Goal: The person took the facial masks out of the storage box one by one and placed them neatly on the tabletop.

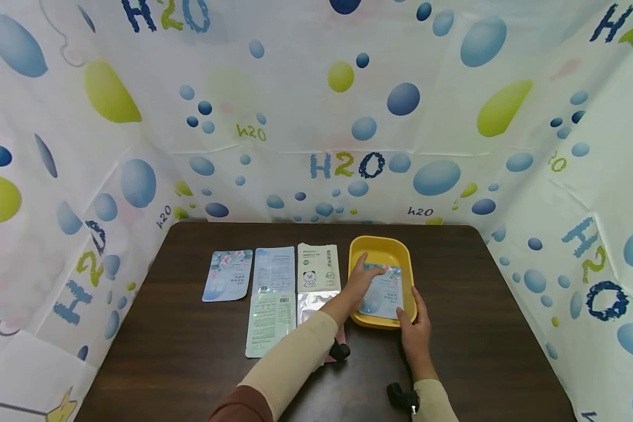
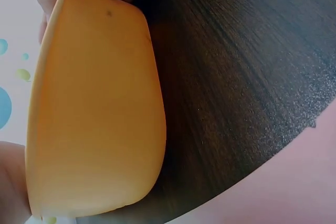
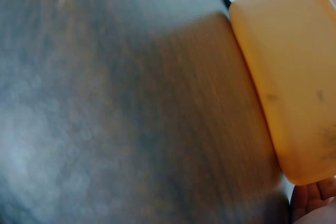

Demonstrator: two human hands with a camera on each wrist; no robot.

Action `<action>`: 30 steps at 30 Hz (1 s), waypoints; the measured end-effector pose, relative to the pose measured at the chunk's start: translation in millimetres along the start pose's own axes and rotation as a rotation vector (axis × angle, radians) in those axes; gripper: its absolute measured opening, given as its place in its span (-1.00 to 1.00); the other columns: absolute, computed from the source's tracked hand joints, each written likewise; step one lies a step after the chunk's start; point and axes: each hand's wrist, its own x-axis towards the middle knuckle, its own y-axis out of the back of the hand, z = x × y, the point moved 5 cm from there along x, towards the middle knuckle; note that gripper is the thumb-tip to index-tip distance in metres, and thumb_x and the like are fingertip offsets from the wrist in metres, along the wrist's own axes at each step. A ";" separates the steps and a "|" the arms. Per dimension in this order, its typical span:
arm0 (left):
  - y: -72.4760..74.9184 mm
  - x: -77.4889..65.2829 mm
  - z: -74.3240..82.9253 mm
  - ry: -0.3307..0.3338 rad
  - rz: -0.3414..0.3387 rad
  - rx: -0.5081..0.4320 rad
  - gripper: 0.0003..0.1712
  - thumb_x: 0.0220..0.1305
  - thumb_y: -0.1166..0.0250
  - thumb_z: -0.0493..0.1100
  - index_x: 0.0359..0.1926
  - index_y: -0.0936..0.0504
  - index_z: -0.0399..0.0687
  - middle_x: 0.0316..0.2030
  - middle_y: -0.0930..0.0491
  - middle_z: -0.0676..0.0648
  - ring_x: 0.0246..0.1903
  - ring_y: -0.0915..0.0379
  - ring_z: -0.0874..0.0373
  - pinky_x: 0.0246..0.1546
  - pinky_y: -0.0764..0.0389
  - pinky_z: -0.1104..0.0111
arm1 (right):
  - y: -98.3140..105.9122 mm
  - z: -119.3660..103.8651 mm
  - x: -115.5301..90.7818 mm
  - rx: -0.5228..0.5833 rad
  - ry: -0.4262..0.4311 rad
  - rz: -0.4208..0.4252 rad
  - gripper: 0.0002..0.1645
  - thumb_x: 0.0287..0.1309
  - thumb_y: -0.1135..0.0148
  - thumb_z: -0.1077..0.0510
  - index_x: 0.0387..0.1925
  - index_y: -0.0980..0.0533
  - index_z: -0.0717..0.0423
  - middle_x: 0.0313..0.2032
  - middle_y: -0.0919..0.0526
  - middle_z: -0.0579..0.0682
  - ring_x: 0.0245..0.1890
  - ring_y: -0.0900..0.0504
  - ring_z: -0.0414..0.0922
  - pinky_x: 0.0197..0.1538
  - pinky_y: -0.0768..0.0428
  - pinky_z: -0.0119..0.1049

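A yellow plastic tray [image 1: 354, 249] sits on the right half of the dark table. In it lies a flat light-blue sachet [image 1: 384, 296] with pink flowers, like a face-mask packet. My left hand [image 1: 356, 287] reaches over the tray's left rim, index finger and thumb spread straight over the sachet's upper part. My right hand [image 1: 415, 328] grips the tray's near right corner, thumb inside by the sachet and fingers outside the rim. The left wrist view shows the tray's outer wall [image 2: 100, 103] with fingers at its upper corner; the right wrist view shows another side [image 3: 289, 72].
Left of the tray lie a matching blue floral sachet [image 1: 228, 275], a blue packet [image 1: 274, 269], a pale green packet [image 1: 271, 328] and a cream packet with a bear [image 1: 319, 264]. The left forearm covers part of a silver packet [image 1: 310, 302]. A bubble-print curtain [image 1: 290, 111] surrounds the table [image 1: 480, 328].
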 end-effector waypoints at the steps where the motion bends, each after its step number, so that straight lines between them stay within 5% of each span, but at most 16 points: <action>1: 0.2 0.2 -0.1 -0.004 -0.003 -0.008 0.00 0.29 -0.31 0.01 0.64 -0.02 0.13 0.61 -0.01 -0.23 0.56 0.00 -0.23 0.56 0.00 -0.16 | 0.7 5.1 2.2 0.006 0.001 0.008 -0.20 0.47 -0.08 0.26 0.61 -0.07 -0.09 0.59 -0.12 0.10 0.43 -0.31 0.04 0.09 -0.37 -0.84; 12: -1.7 -1.5 3.4 -0.063 -0.099 -0.015 -0.19 0.38 -0.24 -0.17 0.56 -0.16 -0.24 0.51 -0.24 -0.28 0.46 -0.25 -0.13 0.53 -0.21 0.01 | 1.6 12.3 4.4 -0.018 0.063 0.041 -0.22 0.46 -0.11 0.25 0.59 -0.13 -0.13 0.53 -0.23 0.11 0.27 -0.41 -0.09 0.07 -0.42 -0.78; 19: -1.8 -3.1 5.2 -0.116 -0.130 0.143 -0.25 0.42 -0.26 -0.13 0.54 -0.24 -0.17 0.24 -0.56 -0.17 0.09 -0.58 0.07 0.22 -0.61 0.16 | 0.9 12.4 3.6 -0.011 0.077 0.042 -0.22 0.46 -0.10 0.26 0.59 -0.14 -0.14 0.52 -0.24 0.12 0.23 -0.44 -0.07 0.05 -0.44 -0.76; 30: 4.2 -8.3 17.9 -0.171 -0.216 0.330 -0.35 0.44 -0.26 -0.08 0.47 -0.39 -0.10 0.26 -0.58 -0.12 0.12 -0.56 0.07 0.23 -0.60 0.15 | 0.2 7.2 1.1 -0.005 0.019 0.013 -0.21 0.48 -0.08 0.26 0.61 -0.08 -0.09 0.55 -0.19 0.13 0.33 -0.39 0.00 0.05 -0.44 -0.79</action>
